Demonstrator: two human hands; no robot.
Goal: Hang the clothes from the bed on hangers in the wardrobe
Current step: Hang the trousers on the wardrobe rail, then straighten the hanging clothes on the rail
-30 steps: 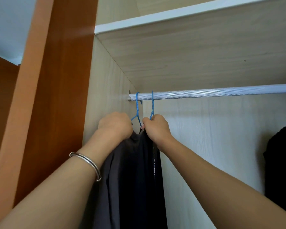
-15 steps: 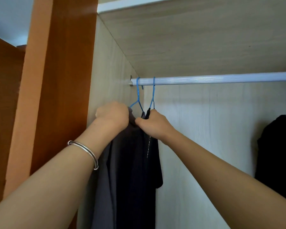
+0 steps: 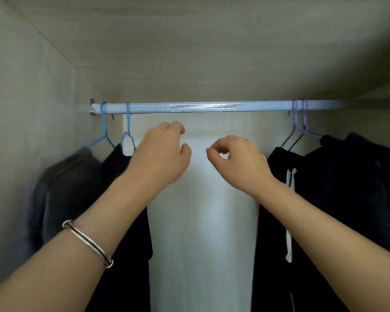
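A pale rail [image 3: 212,106] runs across the wardrobe. At its left end two blue hangers [image 3: 104,129] carry a grey garment [image 3: 63,190] and a black garment [image 3: 119,167]. At the right, purple hangers [image 3: 298,127] carry black clothes [image 3: 347,199], one with a white drawstring [image 3: 288,217]. My left hand [image 3: 162,156] hovers below the rail, just right of the black garment, fingers loosely curled and empty. My right hand [image 3: 236,161] hangs in the gap between the two groups, thumb and forefinger close together, holding nothing that shows.
The wardrobe's side wall [image 3: 32,109] is close on the left and a shelf underside [image 3: 189,52] sits just above the rail. A stretch of bare rail and pale back panel [image 3: 203,221] lies between the two groups of clothes. A metal bangle [image 3: 88,243] circles my left wrist.
Both hands have let go of the black garment and its hanger and moved right, into the gap. The view has swung right, bringing the right-hand clothes into sight.
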